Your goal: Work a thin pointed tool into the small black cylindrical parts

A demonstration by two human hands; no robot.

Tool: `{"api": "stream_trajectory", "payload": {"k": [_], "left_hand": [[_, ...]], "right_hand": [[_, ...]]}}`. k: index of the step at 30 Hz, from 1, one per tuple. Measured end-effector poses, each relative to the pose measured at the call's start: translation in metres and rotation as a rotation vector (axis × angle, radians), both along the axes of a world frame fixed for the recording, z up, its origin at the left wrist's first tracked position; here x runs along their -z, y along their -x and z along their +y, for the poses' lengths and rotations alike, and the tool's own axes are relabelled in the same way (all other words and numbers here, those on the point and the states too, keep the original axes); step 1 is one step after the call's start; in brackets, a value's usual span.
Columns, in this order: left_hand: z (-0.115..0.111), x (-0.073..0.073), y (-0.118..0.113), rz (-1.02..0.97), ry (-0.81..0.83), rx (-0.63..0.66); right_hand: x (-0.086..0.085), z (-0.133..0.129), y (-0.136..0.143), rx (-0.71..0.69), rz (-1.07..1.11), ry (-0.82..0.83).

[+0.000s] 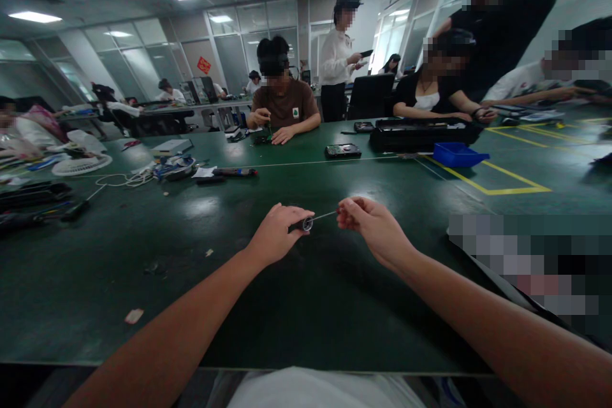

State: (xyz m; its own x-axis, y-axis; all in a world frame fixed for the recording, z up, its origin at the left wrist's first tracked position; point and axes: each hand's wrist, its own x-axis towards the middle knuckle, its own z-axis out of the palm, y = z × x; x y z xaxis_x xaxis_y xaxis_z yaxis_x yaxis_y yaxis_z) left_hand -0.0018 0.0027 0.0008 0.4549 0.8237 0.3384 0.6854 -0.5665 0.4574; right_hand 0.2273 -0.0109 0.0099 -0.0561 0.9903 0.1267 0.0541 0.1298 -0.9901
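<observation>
Above the green table [296, 306], my left hand [275, 236] is closed around a small dark cylindrical part [306, 224] with a pale ring at its near end. Thumb and fingers grip it from both sides, so most of its body is hidden. My right hand [375, 226] is just to the right, fingers curled and pinching a thin straight metal rod [325, 215]. The rod points left and reaches the part's ringed end; whether it goes inside cannot be told. Whatever handle it may have is hidden in my right fingers.
Beyond my hands lie an open boxy device [343, 151], a blue tray [459, 154], a long black housing [425, 135] and a pen-like tool [236, 172]. Cables [129, 178] and a white fan grille [81, 164] sit at left. A co-worker [285, 102] works opposite.
</observation>
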Motion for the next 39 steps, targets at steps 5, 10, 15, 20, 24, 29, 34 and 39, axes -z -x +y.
{"api": "stream_trajectory", "payload": {"k": [5,10,15,20,24,29,34,39], "left_hand": [[0.006,0.002,0.005,0.031,0.026,-0.015],[0.003,0.002,0.001,0.037,0.068,0.002],[0.0,-0.001,-0.002,0.02,0.069,0.007],[-0.001,-0.002,-0.002,0.03,0.099,-0.025],[-0.003,0.0,-0.002,-0.02,0.125,-0.016],[-0.001,0.002,-0.001,-0.001,0.103,-0.009],[0.0,0.003,0.001,-0.016,0.097,-0.038],[-0.002,0.002,0.0,-0.016,0.111,-0.011]], "right_hand": [[0.007,0.009,-0.002,0.062,0.181,0.149],[0.007,0.004,0.001,0.025,0.107,0.037],[0.002,-0.001,0.004,0.006,-0.024,-0.075],[-0.005,-0.008,0.002,0.036,-0.248,-0.184],[-0.01,-0.015,-0.001,0.12,-0.494,-0.255],[-0.011,-0.018,-0.001,0.001,-0.494,-0.379],[-0.014,-0.021,0.0,-0.096,-0.569,-0.401],[-0.014,-0.022,0.0,-0.018,-0.665,-0.403]]}}
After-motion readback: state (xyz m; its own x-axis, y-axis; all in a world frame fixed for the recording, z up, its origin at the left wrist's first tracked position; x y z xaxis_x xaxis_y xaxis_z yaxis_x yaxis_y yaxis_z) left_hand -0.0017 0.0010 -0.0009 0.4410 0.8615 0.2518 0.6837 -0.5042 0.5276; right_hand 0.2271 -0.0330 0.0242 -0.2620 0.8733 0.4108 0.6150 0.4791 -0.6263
